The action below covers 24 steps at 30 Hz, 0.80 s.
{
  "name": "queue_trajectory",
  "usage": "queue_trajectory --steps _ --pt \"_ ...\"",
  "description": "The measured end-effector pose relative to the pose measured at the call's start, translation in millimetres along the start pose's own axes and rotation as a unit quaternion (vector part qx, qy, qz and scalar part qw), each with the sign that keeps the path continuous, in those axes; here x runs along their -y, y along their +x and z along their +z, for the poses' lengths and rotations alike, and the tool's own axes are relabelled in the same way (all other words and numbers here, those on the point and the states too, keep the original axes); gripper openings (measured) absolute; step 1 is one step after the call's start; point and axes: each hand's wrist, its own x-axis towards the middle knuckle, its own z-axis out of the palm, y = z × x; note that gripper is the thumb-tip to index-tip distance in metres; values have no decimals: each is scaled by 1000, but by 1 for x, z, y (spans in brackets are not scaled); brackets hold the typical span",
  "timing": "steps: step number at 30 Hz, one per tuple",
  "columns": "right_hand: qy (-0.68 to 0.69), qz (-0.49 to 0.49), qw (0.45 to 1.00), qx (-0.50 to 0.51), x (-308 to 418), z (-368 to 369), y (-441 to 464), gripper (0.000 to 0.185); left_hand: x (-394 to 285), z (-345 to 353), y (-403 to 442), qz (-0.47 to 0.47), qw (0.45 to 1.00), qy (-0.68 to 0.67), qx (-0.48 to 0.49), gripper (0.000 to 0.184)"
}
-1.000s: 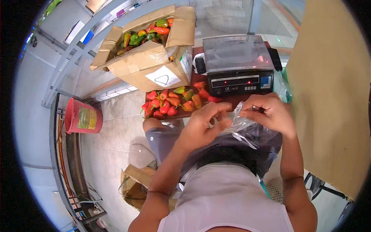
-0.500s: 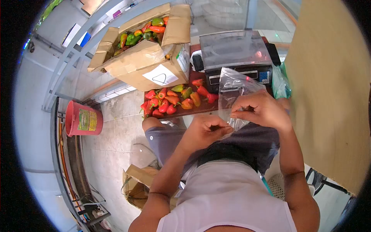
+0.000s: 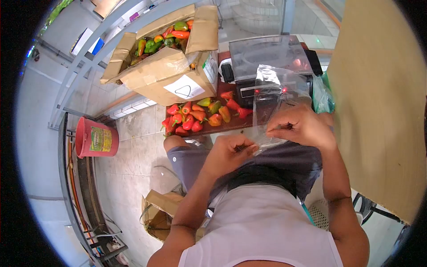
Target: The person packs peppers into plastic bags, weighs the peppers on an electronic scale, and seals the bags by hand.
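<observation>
Head view: both forearms reach forward with the elbows bent, and the 2 hands stand a little apart, each pinching thin film between thumb and bent fingers. The left hand (image 3: pixel 229 153) is palm inward, its fingertips on the near end of a clear plastic bag (image 3: pixel 268 107); the right hand (image 3: pixel 300 127), slightly farther forward, grips the bag's right side. The bag spans the gap between the hands and rises beyond them, its far end in front of a scale (image 3: pixel 271 51) with 2 red lights showing through the film. Ahead and left of the left hand, loose peppers (image 3: pixel 191 118) lie on a dark red tabletop (image 3: pixel 247 124); behind them stands an open cardboard box (image 3: pixel 167 75) holding more peppers.
</observation>
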Motion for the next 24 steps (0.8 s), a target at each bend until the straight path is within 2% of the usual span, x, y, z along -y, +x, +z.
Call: queue_trajectory --steps 1,4,7,10,13,16,20,22,23,24 --pt "3 -1 1000 0 0 0 0 14 0 0 -1 -5 1000 11 4 15" --pt "17 -20 1000 -9 -4 5 0 13 -4 10 -4 21 996 -81 -13 18" --pt "25 -2 1000 2 3 4 3 14 -7 1 -7 -46 997 -23 60 16" --pt "19 19 1000 17 7 4 -1 15 5 13 -10 26 990 -130 49 16" --pt "15 15 1000 17 6 9 -4 14 6 4 -14 -94 991 -45 88 16" --pt "9 5 1000 2 1 16 -9 14 0 16 -15 -51 991 -121 40 18" --pt "23 10 1000 8 -4 17 -12 15 3 12 -18 -50 991 -107 70 11" --pt "-75 -40 991 -105 -9 25 -8 16 4 18 -20 -60 987 -131 78 8" --pt "-125 -65 977 -160 -12 30 -5 17 8 22 -19 -59 982 -175 37 6" --pt "-118 -55 959 -252 -12 37 -5 17 13 28 -18 -59 974 -219 -3 6"
